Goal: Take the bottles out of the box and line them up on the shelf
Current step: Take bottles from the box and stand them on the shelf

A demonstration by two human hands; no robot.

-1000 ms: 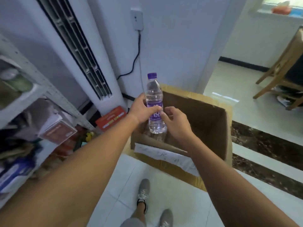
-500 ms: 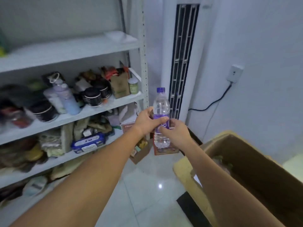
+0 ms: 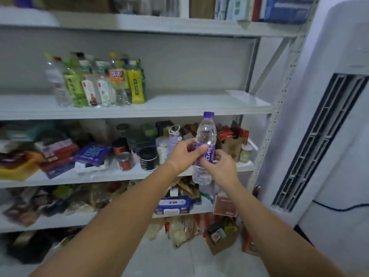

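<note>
At the left of the white shelf board [image 3: 199, 103], a tight cluster of plastic drink bottles [image 3: 99, 82] stood upright. Some were clear and some had green, yellow or white labels. They overlapped and were too blurred to count exactly, though at least eight caps showed. From the cluster rightward the smooth board ran bare to its right corner, which met a perforated upright [image 3: 279, 108]. Four boards of the rack were in view. The one above carried boxes and books, and the two below were crowded with tins, jars, cartons and packets. The left hand [image 3: 183, 154] reached in from below, its grip clamped on the water bottle [image 3: 205, 136], with the thumb and fingertips pinching the purple label from the left. There was one water bottle, of clear ribbed plastic with a purple cap. It was held nearly upright in the air in front of the crowded lower board, and its cap was level with the front edge of the bottle board. The right hand [image 3: 221, 166] gripped the same bottle from the right, with its fingers curled around the label and the lower body. At the far right stood one tall white tower air conditioner [image 3: 343, 47] with a dark louvred vent, close beside the rack's upright.
</note>
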